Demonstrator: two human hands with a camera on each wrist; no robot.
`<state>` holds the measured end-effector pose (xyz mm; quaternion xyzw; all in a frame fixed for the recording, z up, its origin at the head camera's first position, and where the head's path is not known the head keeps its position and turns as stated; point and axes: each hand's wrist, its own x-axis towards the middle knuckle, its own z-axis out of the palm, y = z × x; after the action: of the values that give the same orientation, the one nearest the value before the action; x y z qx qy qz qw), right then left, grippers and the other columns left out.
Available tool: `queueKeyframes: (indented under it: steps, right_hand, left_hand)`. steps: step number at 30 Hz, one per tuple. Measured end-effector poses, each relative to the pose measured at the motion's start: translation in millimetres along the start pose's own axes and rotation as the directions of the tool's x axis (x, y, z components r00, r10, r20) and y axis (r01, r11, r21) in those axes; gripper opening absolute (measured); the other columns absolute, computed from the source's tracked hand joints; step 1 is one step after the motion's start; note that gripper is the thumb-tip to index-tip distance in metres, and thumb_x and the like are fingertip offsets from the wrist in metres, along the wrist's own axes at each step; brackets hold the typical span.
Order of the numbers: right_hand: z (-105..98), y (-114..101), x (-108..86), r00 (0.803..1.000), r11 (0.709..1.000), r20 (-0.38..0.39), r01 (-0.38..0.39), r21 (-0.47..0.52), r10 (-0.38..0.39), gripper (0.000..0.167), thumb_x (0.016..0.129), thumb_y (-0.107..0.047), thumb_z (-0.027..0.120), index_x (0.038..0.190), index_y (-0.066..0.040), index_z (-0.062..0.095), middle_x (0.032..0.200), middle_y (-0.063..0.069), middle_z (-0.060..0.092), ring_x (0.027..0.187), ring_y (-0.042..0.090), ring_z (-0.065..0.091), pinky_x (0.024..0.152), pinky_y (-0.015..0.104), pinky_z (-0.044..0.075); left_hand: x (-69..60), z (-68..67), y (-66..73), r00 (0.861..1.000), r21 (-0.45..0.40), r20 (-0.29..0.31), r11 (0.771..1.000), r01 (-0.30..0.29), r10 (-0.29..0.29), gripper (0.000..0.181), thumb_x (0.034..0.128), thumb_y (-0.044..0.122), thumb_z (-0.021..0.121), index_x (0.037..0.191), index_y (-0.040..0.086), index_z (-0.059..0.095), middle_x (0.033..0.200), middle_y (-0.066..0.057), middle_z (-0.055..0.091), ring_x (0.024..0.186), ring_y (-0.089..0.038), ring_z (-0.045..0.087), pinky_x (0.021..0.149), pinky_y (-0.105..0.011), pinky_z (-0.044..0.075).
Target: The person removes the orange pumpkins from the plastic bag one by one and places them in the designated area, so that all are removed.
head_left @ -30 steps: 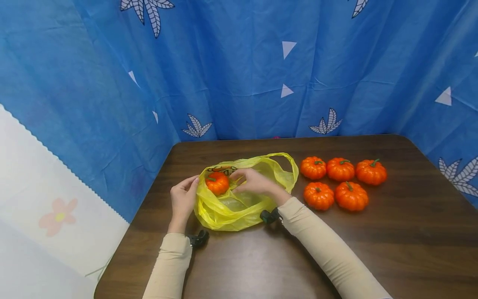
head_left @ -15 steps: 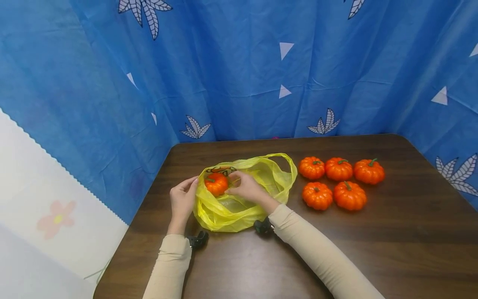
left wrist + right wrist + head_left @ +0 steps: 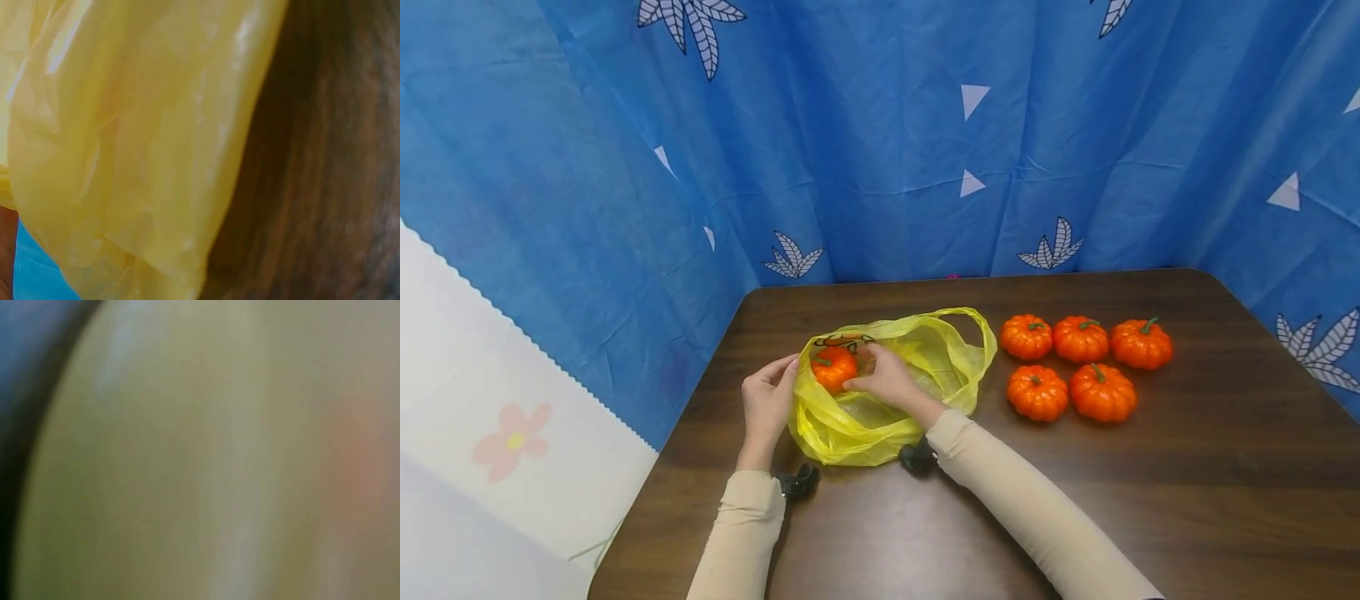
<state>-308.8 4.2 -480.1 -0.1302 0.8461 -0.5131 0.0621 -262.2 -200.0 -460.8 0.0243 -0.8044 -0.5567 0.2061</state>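
Note:
A yellow plastic bag (image 3: pixel 865 442) lies on the table with its mouth facing up. One small orange pumpkin (image 3: pixel 831 371) with a green stem sits inside, at the bag's left end. My left hand (image 3: pixel 767 400) pinches the bag's left rim between thumb and fingers. Reaching into the bag, my right hand (image 3: pixel 887 377) holds the pumpkin's right side, thumb in front and fingers behind; the fingertips are partly hidden. Yellow bag plastic (image 3: pixel 144 137) fills much of the left wrist view. The right wrist view is blurred, with yellowish bag plastic (image 3: pixel 156 462) across it.
To the right of the bag, several more orange pumpkins (image 3: pixel 1102 392) stand in two rows on the dark wooden table (image 3: pixel 1210 467). A blue patterned curtain (image 3: pixel 887 150) hangs behind the table and along its sides. One bag handle (image 3: pixel 981 321) loops toward the pumpkins.
My right hand has moved left inside the bag, from beside the pumpkin onto its right side. The left hand stays at the rim. The view shifted slightly.

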Motion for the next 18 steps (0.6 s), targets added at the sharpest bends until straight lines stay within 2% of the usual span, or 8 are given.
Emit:
queueKeyframes:
  steps: [8,18]
  right_hand:
    - [6.9,-1.6,1.1,1.000,1.000,-0.001,0.018,-0.012,-0.018,0.069,0.080,-0.022,0.085,0.136,0.000,0.054,0.126,0.017,0.064,0.105,0.028,0.063,0.090,0.038,0.056]
    - [12.6,-9.6,2.9,0.999,0.993,-0.033,0.018,-0.114,-0.022,0.078,0.079,-0.029,0.086,0.139,0.005,0.051,0.137,0.022,0.060,0.123,0.035,0.059,0.107,0.045,0.049]
  left_hand:
    - [0.1,0.1,0.5,1.000,-0.002,0.002,1.000,-0.002,0.002,0.024,0.0965,0.021,0.068,0.111,0.003,0.076,0.110,-0.015,0.076,0.098,-0.026,0.072,0.078,-0.021,0.060]
    - [-0.2,-0.1,-0.8,1.000,-0.015,0.000,1.000,-0.012,0.012,0.024,0.0962,0.020,0.069,0.110,0.003,0.077,0.110,-0.016,0.076,0.098,-0.027,0.073,0.077,-0.018,0.059]
